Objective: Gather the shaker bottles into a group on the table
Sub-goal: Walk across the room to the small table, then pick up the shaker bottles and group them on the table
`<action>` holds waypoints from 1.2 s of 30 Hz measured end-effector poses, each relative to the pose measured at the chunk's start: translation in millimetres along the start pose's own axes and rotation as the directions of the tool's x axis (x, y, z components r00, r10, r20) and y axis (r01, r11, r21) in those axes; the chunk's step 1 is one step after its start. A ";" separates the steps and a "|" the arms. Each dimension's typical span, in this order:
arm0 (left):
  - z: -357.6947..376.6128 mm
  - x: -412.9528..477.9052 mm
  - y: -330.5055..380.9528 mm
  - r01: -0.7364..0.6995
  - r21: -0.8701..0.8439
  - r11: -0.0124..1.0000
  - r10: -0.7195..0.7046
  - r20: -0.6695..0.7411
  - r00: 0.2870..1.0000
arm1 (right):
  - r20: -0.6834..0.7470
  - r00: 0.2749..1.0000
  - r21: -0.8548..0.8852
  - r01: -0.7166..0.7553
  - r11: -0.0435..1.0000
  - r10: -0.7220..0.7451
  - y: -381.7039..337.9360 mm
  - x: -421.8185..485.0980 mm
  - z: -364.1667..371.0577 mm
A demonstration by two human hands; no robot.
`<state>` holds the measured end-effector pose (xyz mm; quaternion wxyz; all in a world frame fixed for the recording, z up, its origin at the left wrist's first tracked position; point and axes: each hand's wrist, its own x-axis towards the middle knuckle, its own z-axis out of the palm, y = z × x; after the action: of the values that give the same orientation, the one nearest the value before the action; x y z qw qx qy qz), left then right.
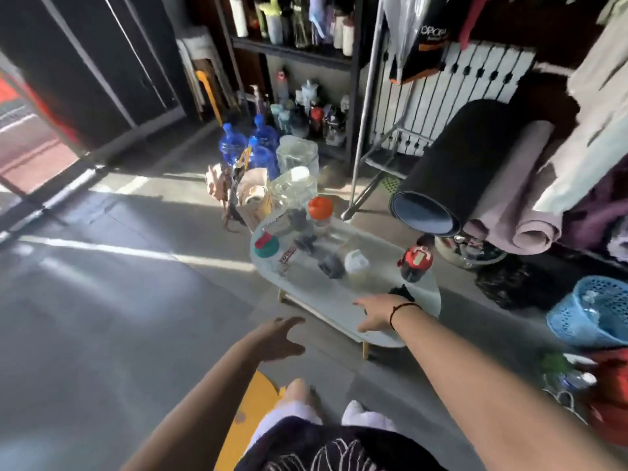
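Several shaker bottles stand spread over a low oval white table (pixel 307 300). An orange-lidded bottle (pixel 320 209) is at the far end, a teal-and-red-lidded one (pixel 266 246) at the left edge, a red-and-black-lidded one (pixel 415 260) at the right. Grey-lidded bottles (pixel 331 265) and a white-lidded one (pixel 356 263) stand in the middle. My right hand (pixel 375 312) is over the table's near end, fingers spread, holding nothing; a black lid (pixel 402 292) shows just behind it. My left hand (pixel 280 338) hovers open over the floor, left of the table.
Blue water jugs (pixel 258 144) and clear jugs (pixel 297 154) stand on the floor beyond the table. Rolled mats (pixel 475 171) stick out at the right above a metal bowl (pixel 465 253). A blue basket (pixel 591 311) sits at the right, a shelf of bottles (pixel 306 110) behind.
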<state>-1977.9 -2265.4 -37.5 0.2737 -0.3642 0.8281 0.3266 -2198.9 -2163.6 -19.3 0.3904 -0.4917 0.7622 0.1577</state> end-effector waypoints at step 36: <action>-95.2 357.7 35.2 -0.458 -0.061 0.887 0.462 0.117 0.879 | 0.041 0.850 0.676 -0.411 0.612 0.526 107.4 209.8 -19.6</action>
<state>-2235.2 -2469.4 -212.1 0.2352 -0.1399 0.8663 0.4179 -2345.6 -2257.1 -179.4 0.4201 -0.1145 0.8978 -0.0666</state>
